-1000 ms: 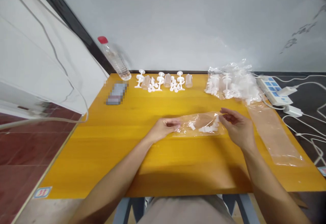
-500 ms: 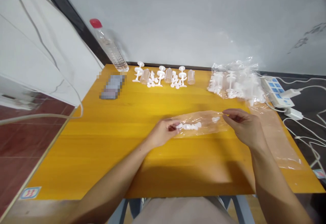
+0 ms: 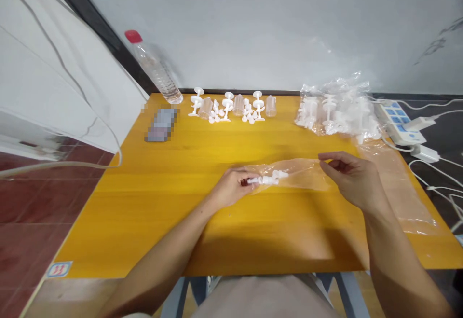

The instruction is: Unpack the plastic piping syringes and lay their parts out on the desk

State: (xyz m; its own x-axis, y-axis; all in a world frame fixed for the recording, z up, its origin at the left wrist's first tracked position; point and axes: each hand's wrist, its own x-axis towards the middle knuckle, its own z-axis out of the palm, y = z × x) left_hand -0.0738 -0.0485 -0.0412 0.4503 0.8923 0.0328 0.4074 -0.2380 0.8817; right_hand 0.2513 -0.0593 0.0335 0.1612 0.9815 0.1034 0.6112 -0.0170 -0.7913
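Note:
A clear plastic bag (image 3: 306, 173) is stretched between my two hands above the middle of the table. My left hand (image 3: 235, 186) is closed on the bag's left end. Small white plastic pieces (image 3: 269, 179) lie inside the bag, close to those fingers. At the other end, my right hand (image 3: 349, 175) pinches the bag's edge between thumb and forefinger. Behind the hands stands a row of white stemmed plastic parts (image 3: 227, 105), clear plastic cups (image 3: 271, 106) and small white pieces (image 3: 249, 111).
Filled clear bags (image 3: 336, 108) sit at the back right, with a flat clear bag (image 3: 401, 187) in front. A red-capped bottle (image 3: 159, 74) and a phone (image 3: 161, 125) are at the back left. A power strip (image 3: 400, 122) with white cables borders the table's (image 3: 144, 221) right edge.
The white pieces in the bag have shifted; the one near my right hand now lies with the others toward the left. Both hands keep their hold on the bag.

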